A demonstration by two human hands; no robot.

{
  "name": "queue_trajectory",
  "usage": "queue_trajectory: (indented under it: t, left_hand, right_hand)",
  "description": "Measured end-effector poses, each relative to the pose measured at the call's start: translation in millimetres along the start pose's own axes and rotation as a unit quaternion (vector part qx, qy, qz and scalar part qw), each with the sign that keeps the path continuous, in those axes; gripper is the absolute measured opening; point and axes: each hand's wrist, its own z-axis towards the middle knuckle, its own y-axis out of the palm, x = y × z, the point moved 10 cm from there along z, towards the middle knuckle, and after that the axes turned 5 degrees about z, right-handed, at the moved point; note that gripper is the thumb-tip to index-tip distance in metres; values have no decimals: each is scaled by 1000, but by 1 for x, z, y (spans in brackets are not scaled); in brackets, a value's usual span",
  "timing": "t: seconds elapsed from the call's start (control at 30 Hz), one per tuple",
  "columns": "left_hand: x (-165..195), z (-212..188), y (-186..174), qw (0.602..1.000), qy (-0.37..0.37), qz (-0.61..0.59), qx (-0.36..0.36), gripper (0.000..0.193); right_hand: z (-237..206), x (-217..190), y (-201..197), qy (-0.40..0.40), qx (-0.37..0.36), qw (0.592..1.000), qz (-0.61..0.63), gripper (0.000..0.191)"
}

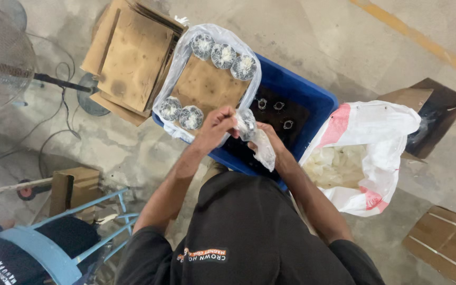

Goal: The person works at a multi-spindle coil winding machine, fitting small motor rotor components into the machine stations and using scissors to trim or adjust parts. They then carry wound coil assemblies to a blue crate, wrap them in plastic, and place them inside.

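Note:
My left hand [216, 128] and my right hand [268, 138] meet over a blue crate [317, 100]. Between them they hold a round metal part in a clear plastic bag [253, 134]; the bag's loose end hangs below my right hand. Just left of my hands a cardboard sheet [207, 84] lies in a clear plastic liner, with three bagged round parts [224, 55] along its far edge and two bagged parts [180, 112] at its near left corner. Dark unwrapped parts [276, 108] lie inside the crate.
A stack of cardboard sheets [130, 53] lies at the upper left. An open white and red sack [362, 153] with pale contents stands at the right, brown cartons [434, 113] behind it. A fan [1, 58] with cables stands left; a blue chair [75, 232] and another person sit lower left.

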Motion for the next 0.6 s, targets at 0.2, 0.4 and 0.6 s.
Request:
queue_trajectory:
  t: [0.2, 0.4, 0.6]
  left_hand:
    - [-57, -40, 25, 994, -59, 67, -67, 13]
    - [-87, -64, -30, 874, -85, 478, 12, 18]
    - [-36, -71, -156, 764, -89, 543, 337, 22]
  right_hand:
    - [-38, 33, -91, -40, 155, 976, -151, 17]
    - [-42, 49, -140, -27, 172, 939, -298, 12]
    - [-43, 24, -102, -97, 139, 791, -588, 14]
